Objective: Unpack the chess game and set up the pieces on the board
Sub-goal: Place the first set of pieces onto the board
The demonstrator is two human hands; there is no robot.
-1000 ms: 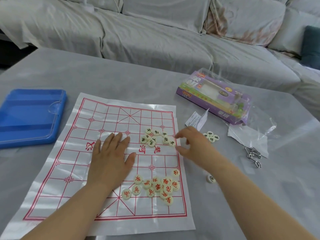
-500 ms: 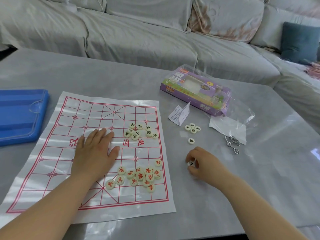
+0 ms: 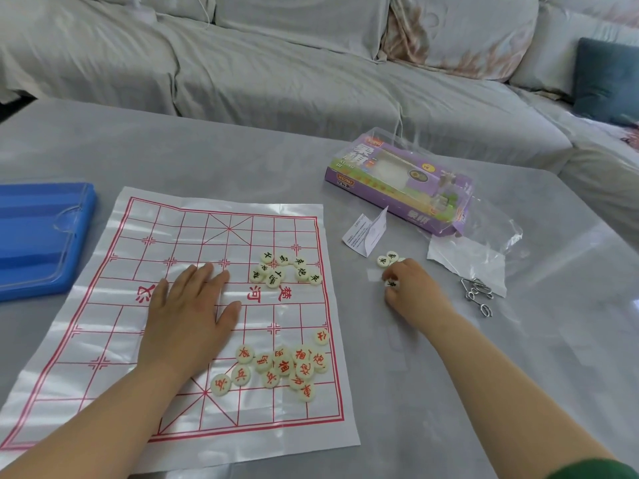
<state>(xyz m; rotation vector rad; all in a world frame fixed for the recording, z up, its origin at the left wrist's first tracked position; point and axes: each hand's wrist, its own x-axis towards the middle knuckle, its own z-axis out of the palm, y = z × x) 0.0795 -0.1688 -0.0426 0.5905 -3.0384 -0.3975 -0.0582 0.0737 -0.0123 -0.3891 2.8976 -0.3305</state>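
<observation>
A thin white board sheet (image 3: pixel 103 340) with a red grid lies on the grey table. My left hand (image 3: pixel 188 316) rests flat on its middle, fingers spread, holding nothing. A cluster of cream discs with black characters (image 3: pixel 283 271) sits near the sheet's right edge, and a larger cluster with red characters (image 3: pixel 280 368) lies lower down. Off the sheet to the right, my right hand (image 3: pixel 411 288) is curled around a black-marked disc (image 3: pixel 391 283). Two more black-marked discs (image 3: pixel 387 259) lie just beyond its fingers.
The purple game box (image 3: pixel 397 183) lies at the back right with a folded paper slip (image 3: pixel 368 231) and a clear plastic bag (image 3: pixel 466 261). A metal wire puzzle (image 3: pixel 479 295) lies right of my hand. A blue tray (image 3: pixel 38 236) sits far left. A sofa (image 3: pixel 276 63) runs behind the table.
My right hand left the board's edge, dropped to a stray disc near the table front, then moved up with it to the small group of discs. My left hand stayed flat.
</observation>
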